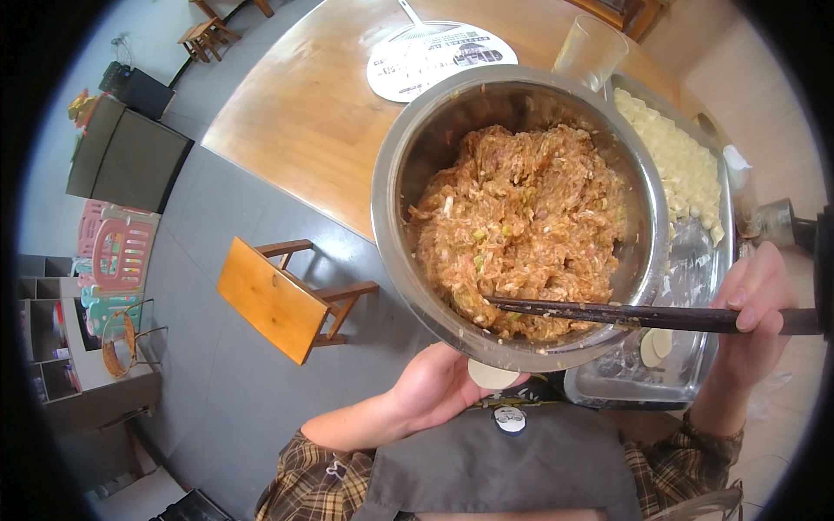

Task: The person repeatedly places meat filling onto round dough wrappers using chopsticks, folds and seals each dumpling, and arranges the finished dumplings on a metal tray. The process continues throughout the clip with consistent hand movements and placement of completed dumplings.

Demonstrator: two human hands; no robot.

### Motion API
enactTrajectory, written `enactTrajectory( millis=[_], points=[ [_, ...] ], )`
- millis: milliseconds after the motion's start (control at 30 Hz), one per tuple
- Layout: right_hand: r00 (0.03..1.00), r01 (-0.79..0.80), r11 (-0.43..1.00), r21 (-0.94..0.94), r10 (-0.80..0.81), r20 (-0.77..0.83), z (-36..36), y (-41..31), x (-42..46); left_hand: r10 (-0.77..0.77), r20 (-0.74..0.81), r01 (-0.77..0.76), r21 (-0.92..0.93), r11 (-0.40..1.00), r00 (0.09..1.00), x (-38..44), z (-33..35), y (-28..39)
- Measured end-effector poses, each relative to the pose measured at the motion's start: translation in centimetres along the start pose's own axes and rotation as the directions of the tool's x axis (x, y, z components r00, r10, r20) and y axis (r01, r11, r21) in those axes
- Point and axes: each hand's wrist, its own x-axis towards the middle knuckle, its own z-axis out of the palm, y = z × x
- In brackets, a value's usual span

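A metal bowl (389, 195) of minced filling (521, 221) fills the middle of the view. The filling is brownish, with bits of green and white in it. My right hand (759, 312) grips a pair of dark chopsticks (677, 317); their tips touch the filling at the near side. Under the bowl's near rim, my left hand (433, 387) supports a round dough wrapper (490, 375), partly hidden by the rim. To the right, a metal tray (694, 273) carries rows of folded dumplings (671, 156), and a few wrappers (655, 347) lie at its near end.
A printed hand fan (436, 62) and a clear glass (589, 52) stand beyond the bowl on the wooden table (293, 111). On the grey floor at left is a wooden stool (273, 299). Some cups (775, 221) sit past the tray's right edge.
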Motion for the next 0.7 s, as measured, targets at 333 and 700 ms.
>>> enactTrajectory(
  millis=[333,700],
  points=[
    [0.998,-0.058,0.982,0.181,0.061,-0.013,-0.4,1.7,-0.4,0.000,-0.018,0.000,0.002,1.000,1.000,-0.7,0.1,-0.2],
    [0.778,-0.191,0.631,0.752,0.564,-0.275,-1.0,3.6,-2.2,0.051,0.024,-0.051,0.004,0.999,0.998,-2.7,3.6,-0.8]
  ],
)
